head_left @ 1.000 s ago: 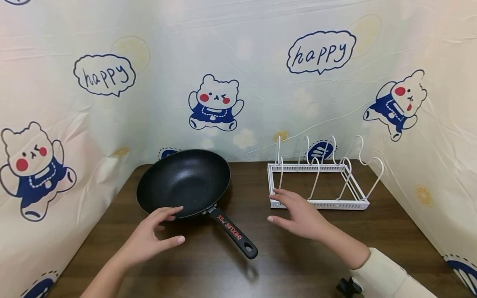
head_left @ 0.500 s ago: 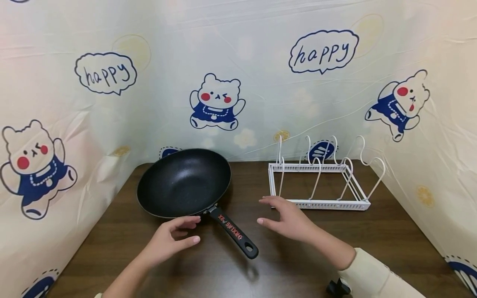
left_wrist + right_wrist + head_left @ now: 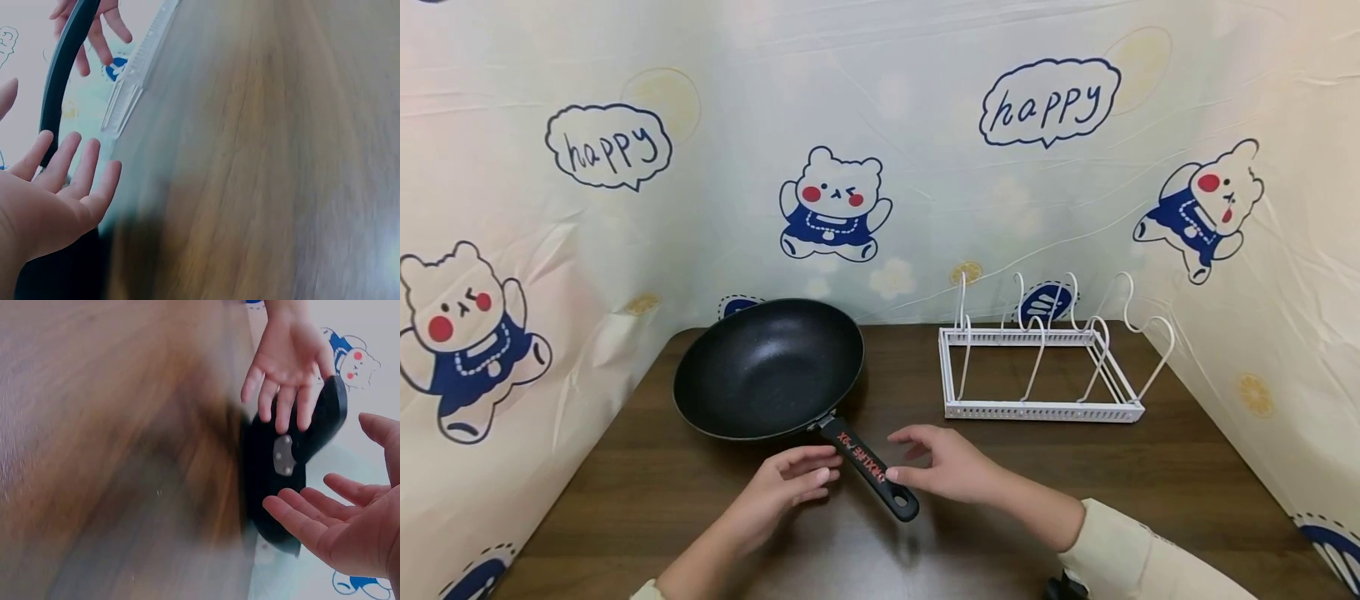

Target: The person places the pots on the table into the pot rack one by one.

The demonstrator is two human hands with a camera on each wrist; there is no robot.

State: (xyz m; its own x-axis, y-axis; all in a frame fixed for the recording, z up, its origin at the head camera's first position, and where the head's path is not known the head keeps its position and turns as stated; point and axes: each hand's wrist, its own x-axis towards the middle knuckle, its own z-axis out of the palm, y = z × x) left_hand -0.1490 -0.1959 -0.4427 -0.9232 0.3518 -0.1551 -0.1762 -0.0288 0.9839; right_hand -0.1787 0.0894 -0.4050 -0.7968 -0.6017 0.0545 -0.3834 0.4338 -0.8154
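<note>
A black frying pan rests on the left part of the table, its handle slanting toward the near right. Just left of that handle is my left hand, fingers extended and holding nothing. On the handle's other side, my right hand has its thumb overlapping the handle's edge in the head view; whether it touches I cannot tell. The left wrist view shows the left fingers spread beneath the handle's line. In the right wrist view, relaxed right fingers sit apart from the handle.
A white wire rack with several upright curved prongs stands at the back right of the brown wooden table. Printed cloth with bears hangs close behind and along both sides.
My left hand has moved right, from the pan's near rim to beside the handle. My right hand has come left and nearer, away from the rack. Pan and rack have stayed put.
</note>
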